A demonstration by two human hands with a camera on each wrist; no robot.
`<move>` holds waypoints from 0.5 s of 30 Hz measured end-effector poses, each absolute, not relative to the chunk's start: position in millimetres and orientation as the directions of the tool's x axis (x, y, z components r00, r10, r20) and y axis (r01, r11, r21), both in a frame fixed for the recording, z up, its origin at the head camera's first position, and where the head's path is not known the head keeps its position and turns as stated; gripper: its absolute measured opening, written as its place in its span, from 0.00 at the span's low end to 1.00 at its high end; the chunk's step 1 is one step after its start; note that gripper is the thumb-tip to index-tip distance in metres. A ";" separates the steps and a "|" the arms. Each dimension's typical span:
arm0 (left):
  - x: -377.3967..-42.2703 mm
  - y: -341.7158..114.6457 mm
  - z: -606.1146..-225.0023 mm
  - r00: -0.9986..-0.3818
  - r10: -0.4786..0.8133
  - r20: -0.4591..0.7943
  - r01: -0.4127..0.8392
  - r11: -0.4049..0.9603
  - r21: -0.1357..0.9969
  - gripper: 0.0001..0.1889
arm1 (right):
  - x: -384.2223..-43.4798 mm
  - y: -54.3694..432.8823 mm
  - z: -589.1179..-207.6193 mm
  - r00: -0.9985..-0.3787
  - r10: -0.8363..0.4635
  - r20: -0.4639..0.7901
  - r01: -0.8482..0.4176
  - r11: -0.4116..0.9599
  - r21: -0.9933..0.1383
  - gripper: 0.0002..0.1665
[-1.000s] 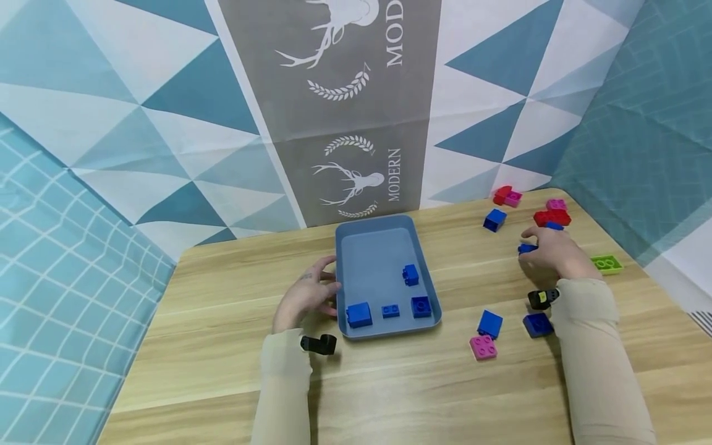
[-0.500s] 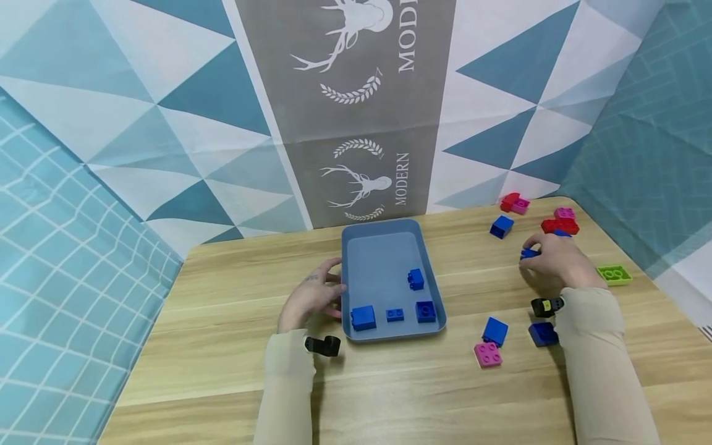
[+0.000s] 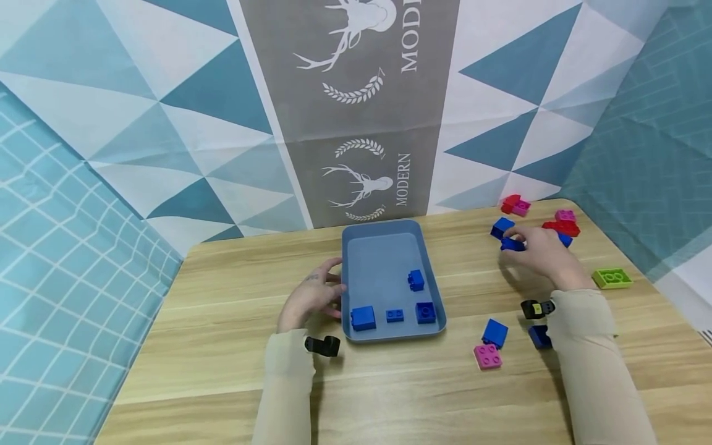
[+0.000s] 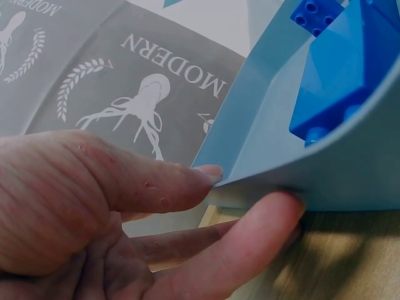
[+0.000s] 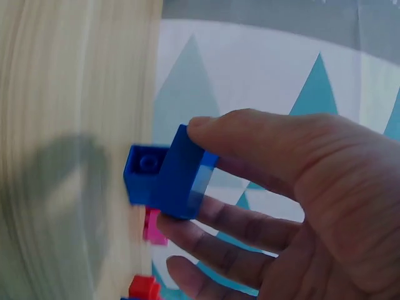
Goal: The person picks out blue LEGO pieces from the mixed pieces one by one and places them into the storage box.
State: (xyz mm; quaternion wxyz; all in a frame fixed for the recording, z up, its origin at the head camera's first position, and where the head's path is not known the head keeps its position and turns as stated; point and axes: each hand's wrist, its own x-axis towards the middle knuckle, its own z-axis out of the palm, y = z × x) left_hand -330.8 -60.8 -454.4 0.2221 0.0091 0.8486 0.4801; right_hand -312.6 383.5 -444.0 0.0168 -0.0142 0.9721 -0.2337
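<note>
My right hand (image 3: 542,252) pinches a blue building brick (image 5: 181,178) between thumb and fingers, held over the table's right side. Just beyond it lies another blue brick (image 3: 502,227), hollow side showing. At the left side of the grey-blue tray (image 3: 381,227), my left hand (image 3: 314,293) grips the wall; in the left wrist view the thumb (image 4: 169,187) is at the rim and a finger lies against the outside. Inside the tray are a large blue brick (image 3: 363,317), a small flat one (image 3: 395,315), a square one (image 3: 426,312) and an upright one (image 3: 416,279).
Near the right forearm lie a blue brick (image 3: 494,333), a pink brick (image 3: 487,356) and a dark blue brick (image 3: 539,337) partly under the sleeve. A green brick (image 3: 612,278) is at the right edge. Red bricks (image 3: 563,228) and pink ones (image 3: 520,207) sit farther back.
My right hand has lifted the blue brick and brought it left and slightly back, uncovering more of the green brick. The left hand stays at the tray. The head view has shifted slightly.
</note>
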 end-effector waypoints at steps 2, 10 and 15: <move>-331.3 -60.8 -454.1 -0.902 0.231 -0.364 -0.192 0.540 0.819 0.36 | -314.8 376.6 -443.4 -0.998 -0.059 0.007 -0.056 0.894 -0.446 0.30; -331.1 -62.4 -456.4 -0.902 0.237 -0.362 -0.196 0.522 0.830 0.36 | -317.8 343.4 -439.2 -0.987 -0.153 0.044 -0.157 0.889 -0.430 0.27; -330.8 -61.8 -455.9 -0.905 0.233 -0.355 -0.197 0.510 0.837 0.36 | -315.1 324.3 -432.8 -0.982 -0.172 0.071 -0.186 0.885 -0.428 0.28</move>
